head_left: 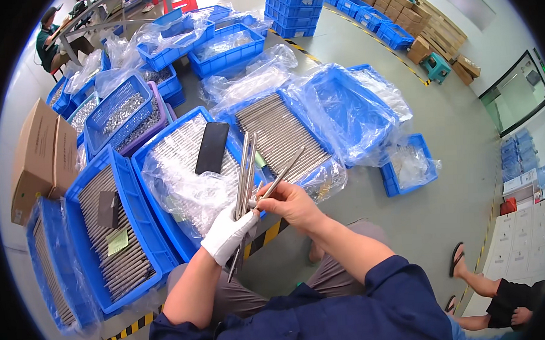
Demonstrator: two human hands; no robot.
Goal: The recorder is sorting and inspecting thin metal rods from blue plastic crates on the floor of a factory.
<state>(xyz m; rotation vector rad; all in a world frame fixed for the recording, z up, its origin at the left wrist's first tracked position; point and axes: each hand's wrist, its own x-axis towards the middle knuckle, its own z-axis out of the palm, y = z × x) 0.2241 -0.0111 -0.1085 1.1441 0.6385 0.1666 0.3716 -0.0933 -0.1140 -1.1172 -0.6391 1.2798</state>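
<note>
We hold a bundle of metal rods [246, 174] in our gloved left hand [229, 231], its fingers clamped round them; the long axis runs steeply, upper ends leaning slightly right and away from us, lower ends emerging below the glove. Our bare right hand [293, 207] has its fingers pinched on a single rod [289, 170], slanting up and rightward. Beyond, a blue bin [307, 122] holds more rods, clear plastic [328, 181] crumpled at its near edge; left of the bundle lies a black phone [212, 148].
</note>
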